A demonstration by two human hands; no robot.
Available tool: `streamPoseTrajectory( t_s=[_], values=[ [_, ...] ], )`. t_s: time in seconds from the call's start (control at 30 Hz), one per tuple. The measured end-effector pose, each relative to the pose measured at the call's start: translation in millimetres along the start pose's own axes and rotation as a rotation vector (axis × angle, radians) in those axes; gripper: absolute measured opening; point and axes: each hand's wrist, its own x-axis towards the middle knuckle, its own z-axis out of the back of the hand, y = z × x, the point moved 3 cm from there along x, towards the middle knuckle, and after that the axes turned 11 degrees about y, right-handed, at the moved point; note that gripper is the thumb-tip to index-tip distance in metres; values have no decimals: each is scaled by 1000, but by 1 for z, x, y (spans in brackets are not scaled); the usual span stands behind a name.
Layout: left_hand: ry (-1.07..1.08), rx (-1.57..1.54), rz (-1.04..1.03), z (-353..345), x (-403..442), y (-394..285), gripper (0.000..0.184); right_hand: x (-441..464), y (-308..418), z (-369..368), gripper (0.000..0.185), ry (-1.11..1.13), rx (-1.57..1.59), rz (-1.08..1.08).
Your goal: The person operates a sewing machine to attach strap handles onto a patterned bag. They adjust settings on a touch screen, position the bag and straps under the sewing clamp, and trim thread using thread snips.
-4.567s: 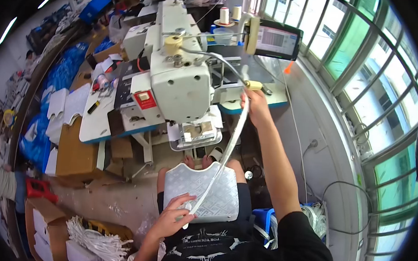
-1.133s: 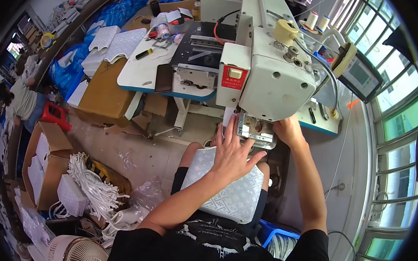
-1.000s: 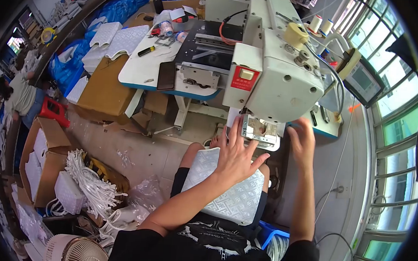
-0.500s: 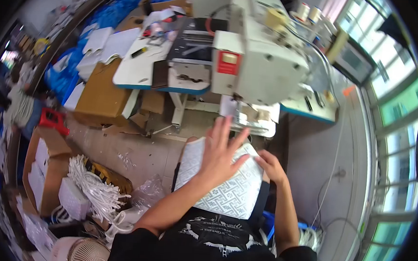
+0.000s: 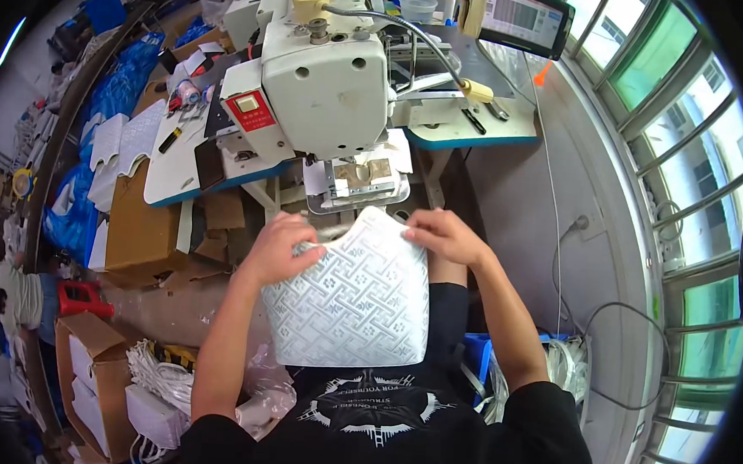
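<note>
A white panel [image 5: 354, 307] with a silvery lattice-and-flower pattern stands tilted over my lap, its upper edge dipping in a curve on the left. Fingers of my left hand [image 5: 283, 250] are closed on its upper left edge. At the upper right corner, my right hand [image 5: 446, 237] pinches the edge between thumb and fingers. Just beyond the panel is the sewing machine [image 5: 325, 85], with a metal work plate [image 5: 362, 179] under its head. The panel and the plate appear close; whether they touch I cannot tell.
A white worktable with a blue edge [image 5: 171, 177] lies left of the machine. Cardboard boxes [image 5: 146, 227] sit below it. Bundles of white cord [image 5: 158, 376] lie at lower left. A blue crate [image 5: 487, 367] stands by my right side, near the windowed wall. A screen [image 5: 525, 18] is mounted at upper right.
My left hand was spread over the panel; it now grips the upper left edge. The panel is raised and more upright, with my right hand still at its corner. The view has shifted.
</note>
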Motion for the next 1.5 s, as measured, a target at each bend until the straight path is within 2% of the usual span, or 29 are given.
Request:
streamPoseTrajectory(
  t_s=[0.07,0.2,0.37,0.47,0.6,0.77,1.03,1.13,1.5],
  values=[
    [-2,-13,-17,8,11,8,29,2,10,10,21,-207,194,25],
    [-98,-9,-44,26,27,20,27,18,31,31,24,-265,190,-120],
    [-159,-95,68,30,35,41,28,35,0,32,29,-284,241,-125],
    [-185,-114,78,32,40,47,30,36,-5,32,26,-321,398,1],
    [-138,-156,112,27,36,54,32,42,-6,39,25,-295,349,-100],
    [-117,-197,115,24,38,59,33,44,-9,38,24,-277,407,-110],
    [-139,-146,104,25,39,60,33,39,-11,30,19,-292,472,-101],
    [-174,-75,71,29,39,59,31,40,-6,26,14,-323,408,-55],
    [-150,-155,137,29,40,58,34,39,-6,26,11,-315,412,-44]
  ],
)
